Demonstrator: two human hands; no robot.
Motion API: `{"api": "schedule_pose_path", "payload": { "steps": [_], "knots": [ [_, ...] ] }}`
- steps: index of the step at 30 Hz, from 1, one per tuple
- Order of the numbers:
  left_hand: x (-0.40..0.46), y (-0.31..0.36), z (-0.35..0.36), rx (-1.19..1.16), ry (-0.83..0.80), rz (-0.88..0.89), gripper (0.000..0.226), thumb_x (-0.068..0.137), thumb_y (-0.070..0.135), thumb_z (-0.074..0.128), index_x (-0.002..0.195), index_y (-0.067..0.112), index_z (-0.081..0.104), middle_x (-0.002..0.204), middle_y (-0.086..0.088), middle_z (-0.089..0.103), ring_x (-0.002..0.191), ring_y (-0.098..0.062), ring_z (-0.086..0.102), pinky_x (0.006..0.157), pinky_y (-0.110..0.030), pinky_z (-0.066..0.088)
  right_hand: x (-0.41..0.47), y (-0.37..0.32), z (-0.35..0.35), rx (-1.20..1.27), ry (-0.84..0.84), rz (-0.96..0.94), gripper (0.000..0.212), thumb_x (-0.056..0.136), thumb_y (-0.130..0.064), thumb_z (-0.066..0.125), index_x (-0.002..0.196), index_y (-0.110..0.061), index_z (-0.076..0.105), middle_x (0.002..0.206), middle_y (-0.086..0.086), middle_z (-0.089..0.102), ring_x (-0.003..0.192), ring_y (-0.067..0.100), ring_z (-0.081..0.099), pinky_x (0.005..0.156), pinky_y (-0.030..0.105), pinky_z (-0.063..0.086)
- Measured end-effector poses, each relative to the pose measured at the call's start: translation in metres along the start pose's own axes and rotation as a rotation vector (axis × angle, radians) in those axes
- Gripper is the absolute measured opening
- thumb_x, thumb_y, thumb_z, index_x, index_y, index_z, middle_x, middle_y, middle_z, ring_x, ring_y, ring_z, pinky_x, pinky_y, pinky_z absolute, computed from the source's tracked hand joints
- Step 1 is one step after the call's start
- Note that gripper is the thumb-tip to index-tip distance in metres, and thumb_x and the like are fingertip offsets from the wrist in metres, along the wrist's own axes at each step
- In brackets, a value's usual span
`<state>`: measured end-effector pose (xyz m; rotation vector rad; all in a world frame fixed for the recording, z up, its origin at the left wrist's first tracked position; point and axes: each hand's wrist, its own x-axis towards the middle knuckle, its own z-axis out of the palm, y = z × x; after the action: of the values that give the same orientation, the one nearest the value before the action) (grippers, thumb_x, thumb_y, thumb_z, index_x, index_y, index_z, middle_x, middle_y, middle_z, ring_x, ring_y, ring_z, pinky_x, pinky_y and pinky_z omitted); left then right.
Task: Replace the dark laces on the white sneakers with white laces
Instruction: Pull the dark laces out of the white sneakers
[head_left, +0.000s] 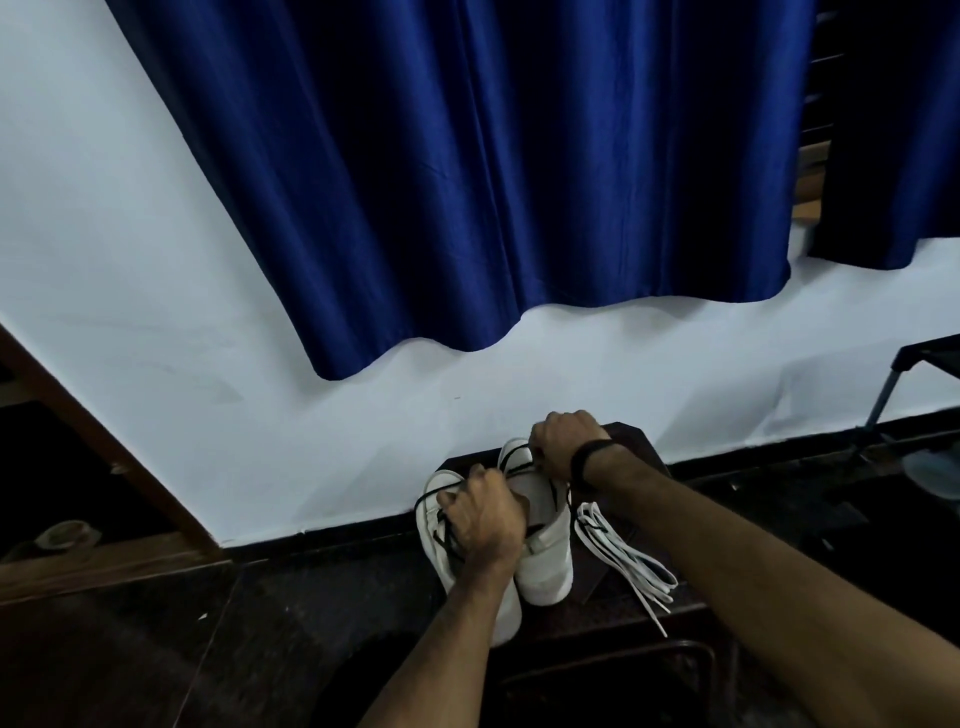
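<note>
Standing side by side on a dark stool (636, 447), two sneakers (545, 566) carry dark laces (511, 465). The left hand (485, 519) curls its fingers round the laces over the left sneaker; the right hand (563, 441) grips them beyond. White laces (618, 551) lie right of the sneakers.

A single head-worn wide-angle view looks forward and down from above and behind the hands. The left hand (485, 514) and right hand (563, 441) sit low in the frame, at arm's length; beyond them the wall (130, 270) and curtain (467, 171) fill the upper frame.
</note>
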<state>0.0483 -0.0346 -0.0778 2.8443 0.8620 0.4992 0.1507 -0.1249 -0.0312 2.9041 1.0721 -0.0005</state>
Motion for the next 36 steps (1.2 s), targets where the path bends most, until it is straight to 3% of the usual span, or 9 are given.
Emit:
{"api": "schedule_pose_path", "payload": {
  "steps": [7,12,15,18,21,25,31,34,36],
  "knots": [
    [-0.003,0.003,0.001,-0.013,-0.008,-0.026,0.011,0.069,0.012,0.060,0.073,0.015,0.070,0.082,-0.003,0.066,0.072,-0.029,0.068,0.078,-0.042,0.041,0.012,0.020,-0.038,1.088,0.625,0.538,0.014,0.086,-0.027,0.059,0.086,-0.027,0.073,0.098,-0.009,0.070,0.096,0.018,0.059,0.089,0.036,0.037],
    [-0.003,0.002,0.001,-0.007,0.006,-0.002,0.017,0.076,0.015,0.056,0.084,0.017,0.070,0.093,-0.002,0.066,0.084,-0.027,0.067,0.084,-0.042,0.038,0.010,0.021,-0.048,2.166,0.694,0.383,0.024,0.096,-0.011,0.045,0.073,-0.017,0.048,0.087,0.005,0.067,0.069,0.018,0.059,0.071,0.031,0.049],
    [-0.002,0.002,-0.001,-0.005,0.002,-0.004,0.021,0.080,0.016,0.052,0.091,0.017,0.070,0.100,-0.001,0.065,0.091,-0.026,0.067,0.088,-0.042,0.036,0.006,0.010,-0.031,1.621,0.383,0.334,0.012,0.095,-0.015,0.045,0.083,-0.015,0.046,0.089,0.017,0.067,0.053,0.021,0.050,0.044,0.023,0.039],
    [-0.002,0.000,0.001,0.001,0.004,-0.006,0.020,0.083,0.015,0.052,0.093,0.018,0.070,0.102,-0.002,0.066,0.093,-0.026,0.067,0.089,-0.042,0.036,0.008,0.004,-0.004,0.436,0.031,0.107,0.036,0.083,-0.042,0.064,0.112,-0.023,0.053,0.106,0.009,0.065,0.093,0.027,0.063,0.072,0.030,0.044],
    [-0.001,-0.001,0.002,0.005,-0.005,-0.005,0.021,0.084,0.014,0.051,0.093,0.018,0.069,0.102,-0.001,0.065,0.093,-0.025,0.067,0.090,-0.042,0.036,0.004,-0.003,0.002,-0.084,0.021,-0.027,0.035,0.088,-0.042,0.056,0.117,-0.025,0.061,0.119,0.006,0.063,0.108,0.028,0.061,0.085,0.034,0.045],
    [-0.002,0.001,0.000,0.019,-0.007,-0.004,0.021,0.084,0.014,0.051,0.095,0.018,0.069,0.104,-0.001,0.065,0.093,-0.026,0.067,0.090,-0.042,0.037,0.008,0.001,-0.006,0.238,0.257,0.129,0.029,0.092,-0.045,0.048,0.105,-0.029,0.069,0.109,0.005,0.068,0.099,0.031,0.063,0.079,0.034,0.045],
    [-0.003,0.003,-0.005,0.013,-0.014,0.001,0.021,0.082,0.015,0.052,0.095,0.018,0.069,0.104,-0.002,0.064,0.095,-0.026,0.066,0.088,-0.041,0.036,0.024,0.037,-0.033,1.466,0.812,0.505,0.019,0.087,-0.027,0.055,0.070,-0.025,0.063,0.097,0.002,0.062,0.093,0.022,0.056,0.086,0.033,0.044],
    [-0.004,0.003,-0.005,0.002,-0.018,-0.001,0.020,0.081,0.015,0.053,0.093,0.018,0.069,0.102,-0.001,0.064,0.093,-0.026,0.066,0.087,-0.040,0.036,0.021,0.033,-0.039,1.997,0.632,0.381,0.019,0.094,-0.016,0.044,0.076,-0.019,0.048,0.088,0.006,0.066,0.062,0.015,0.054,0.058,0.026,0.038],
    [-0.004,0.004,-0.004,-0.017,-0.007,-0.003,0.018,0.078,0.016,0.056,0.089,0.017,0.070,0.098,-0.002,0.065,0.090,-0.027,0.067,0.085,-0.040,0.036,0.018,0.025,-0.029,1.807,0.414,0.308,0.017,0.093,-0.029,0.045,0.079,-0.019,0.043,0.082,0.008,0.068,0.050,0.013,0.047,0.054,0.026,0.033]
  ]
}}
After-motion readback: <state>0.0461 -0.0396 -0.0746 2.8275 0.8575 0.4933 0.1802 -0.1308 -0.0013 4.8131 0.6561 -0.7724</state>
